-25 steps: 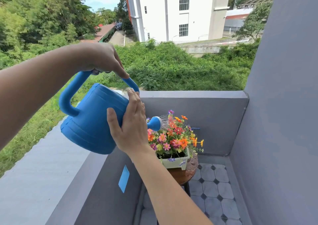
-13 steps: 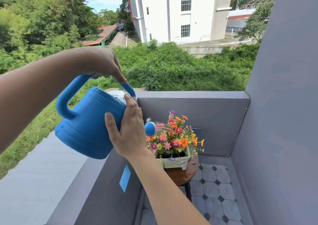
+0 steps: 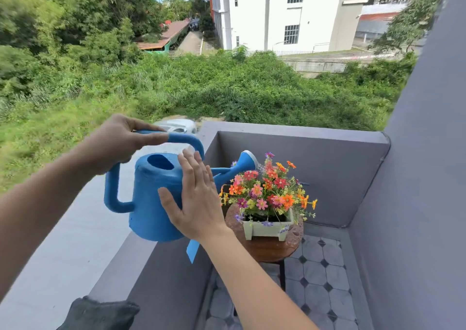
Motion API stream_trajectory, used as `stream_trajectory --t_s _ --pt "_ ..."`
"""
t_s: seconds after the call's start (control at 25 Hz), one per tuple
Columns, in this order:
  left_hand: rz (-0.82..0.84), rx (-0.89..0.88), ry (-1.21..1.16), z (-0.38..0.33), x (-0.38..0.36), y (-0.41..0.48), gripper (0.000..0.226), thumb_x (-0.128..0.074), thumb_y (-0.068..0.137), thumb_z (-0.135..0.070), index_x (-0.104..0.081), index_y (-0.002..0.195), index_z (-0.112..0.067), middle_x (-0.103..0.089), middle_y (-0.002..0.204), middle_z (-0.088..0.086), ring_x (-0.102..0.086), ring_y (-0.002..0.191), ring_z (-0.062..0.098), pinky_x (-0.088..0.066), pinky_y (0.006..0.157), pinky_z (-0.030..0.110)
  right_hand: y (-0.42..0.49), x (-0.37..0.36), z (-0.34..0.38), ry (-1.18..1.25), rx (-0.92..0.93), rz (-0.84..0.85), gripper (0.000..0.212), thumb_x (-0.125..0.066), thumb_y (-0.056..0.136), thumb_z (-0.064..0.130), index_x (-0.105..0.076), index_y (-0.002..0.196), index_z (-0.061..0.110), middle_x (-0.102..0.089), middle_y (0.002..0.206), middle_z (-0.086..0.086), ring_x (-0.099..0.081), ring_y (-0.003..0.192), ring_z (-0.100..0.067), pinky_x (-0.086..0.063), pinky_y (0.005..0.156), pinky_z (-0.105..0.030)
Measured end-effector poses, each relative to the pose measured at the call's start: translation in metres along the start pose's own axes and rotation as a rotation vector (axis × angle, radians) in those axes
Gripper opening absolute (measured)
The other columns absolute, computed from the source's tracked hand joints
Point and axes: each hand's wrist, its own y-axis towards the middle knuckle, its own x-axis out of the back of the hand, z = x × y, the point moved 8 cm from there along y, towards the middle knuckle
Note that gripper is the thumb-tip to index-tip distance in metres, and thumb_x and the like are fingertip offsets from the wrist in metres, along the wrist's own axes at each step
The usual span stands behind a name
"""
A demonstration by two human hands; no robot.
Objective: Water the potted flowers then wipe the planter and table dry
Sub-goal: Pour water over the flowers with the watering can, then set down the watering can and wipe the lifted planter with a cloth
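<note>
A blue watering can (image 3: 151,198) hangs upright above the grey ledge, its spout rose (image 3: 248,160) raised just left of the flowers. My left hand (image 3: 116,143) grips the can's top handle. My right hand (image 3: 196,201) lies flat with straight fingers against the can's side. Orange, pink and red flowers (image 3: 267,191) fill a pale green planter (image 3: 267,229). The planter stands on a small round wooden table (image 3: 267,249) whose top shows water drops.
A grey parapet wall (image 3: 302,138) encloses the balcony corner, with a wide ledge (image 3: 63,241) at left. A dark cloth (image 3: 100,314) lies on the ledge near the bottom. A blue tag (image 3: 193,250) sticks on the inner wall. Tiled floor (image 3: 320,279) spreads below the table.
The can has tipped back from pouring to upright and dropped lower; the spout rose now points up and no water comes out. The view has tilted down, bringing the dark cloth into sight.
</note>
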Motion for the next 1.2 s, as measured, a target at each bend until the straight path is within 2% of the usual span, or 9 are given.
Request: stream_trajectory --t_s 0.16,0.4,0.52,0.6,0.68,0.8,0.96,1.12,1.2 --pt "-0.138 0.03 -0.136 0.064 -0.011 -0.03 0.006 -0.07 0.083 -0.021 -0.072 0.087 -0.025 -0.04 0.03 -0.013 -0.026 0.028 0.005 -0.024 0.032 0.011 -0.024 -0.037 -0.018 -0.048 0.019 0.02 0.074 -0.017 0.092 0.059 -0.022 0.147 0.011 -0.014 0.16 -0.002 0.002 0.148 -0.017 0.006 0.12 -0.03" --pt "-0.419 0.087 -0.299 0.123 -0.007 -0.059 0.007 -0.068 0.086 -0.017 -0.069 0.091 -0.021 -0.051 0.037 -0.022 -0.045 0.033 -0.005 -0.036 0.045 0.008 -0.018 -0.078 -0.03 -0.026 0.014 0.064 0.072 -0.013 0.092 0.057 -0.017 0.149 0.013 -0.006 0.161 -0.001 0.003 0.148 -0.014 0.011 0.117 -0.024" --pt "-0.567 0.129 -0.265 0.156 -0.001 -0.069 0.019 -0.068 0.086 -0.024 -0.072 0.103 -0.018 -0.069 0.072 -0.021 -0.061 0.063 -0.008 -0.051 0.068 0.018 -0.012 -0.115 -0.041 0.018 -0.073 0.175 0.073 -0.013 0.092 0.058 -0.007 0.151 0.016 0.005 0.159 0.007 0.008 0.147 -0.009 0.015 0.115 -0.021" --pt "-0.634 0.164 -0.205 0.175 -0.001 -0.073 0.027 -0.066 0.087 -0.025 -0.07 0.112 -0.014 -0.071 0.094 -0.009 -0.066 0.086 0.004 -0.049 0.083 0.019 -0.013 -0.144 -0.048 0.034 -0.159 0.283 0.067 -0.018 0.096 0.051 -0.001 0.152 0.017 0.01 0.158 0.009 0.011 0.146 -0.006 0.012 0.117 -0.027" --pt "-0.683 0.164 -0.127 0.184 -0.006 -0.077 0.029 -0.063 0.089 -0.024 -0.068 0.116 -0.013 -0.068 0.1 -0.008 -0.064 0.09 0.007 -0.045 0.081 0.01 -0.016 -0.167 -0.055 0.068 -0.242 0.366 0.063 -0.021 0.1 0.045 0.003 0.151 0.019 0.011 0.16 0.008 0.011 0.146 -0.005 0.006 0.12 -0.032" --pt "-0.749 0.197 -0.062 0.201 -0.011 -0.082 0.029 -0.061 0.091 -0.022 -0.067 0.118 -0.012 -0.067 0.097 -0.011 -0.058 0.082 0.002 -0.036 0.07 -0.006 -0.018 -0.194 -0.061 0.057 -0.27 0.473 0.062 -0.019 0.1 0.045 0.006 0.151 0.019 0.011 0.161 0.005 0.01 0.146 -0.006 0.003 0.121 -0.035" --pt "-0.775 0.257 -0.05 0.22 -0.018 -0.086 0.032 -0.059 0.092 -0.022 -0.065 0.12 -0.009 -0.074 0.093 0.005 -0.052 0.058 -0.008 -0.034 0.062 -0.006 -0.018 -0.21 -0.07 -0.006 -0.215 0.558 0.062 -0.019 0.1 0.045 0.004 0.151 0.018 0.008 0.161 0.005 0.009 0.147 -0.007 0.001 0.121 -0.038" --pt "-0.765 0.302 -0.097 0.229 -0.031 -0.091 0.032 -0.059 0.092 -0.022 -0.064 0.122 -0.01 -0.059 0.073 -0.022 -0.055 0.061 -0.018 -0.038 0.06 -0.002 -0.024 -0.213 -0.076 -0.046 -0.176 0.602 0.062 -0.02 0.1 0.045 0.003 0.151 0.018 0.009 0.161 0.007 0.01 0.146 -0.005 0.001 0.121 -0.037" --pt "-0.75 0.326 -0.093 0.231 -0.034 -0.092 0.033 -0.057 0.093 -0.024 -0.062 0.123 -0.013 -0.064 0.079 -0.016 -0.058 0.061 -0.008 -0.041 0.061 0.004 -0.024 -0.211 -0.078 -0.053 -0.157 0.614 0.063 -0.02 0.1 0.046 0.002 0.152 0.018 0.009 0.161 0.008 0.009 0.146 -0.006 0.001 0.121 -0.036"
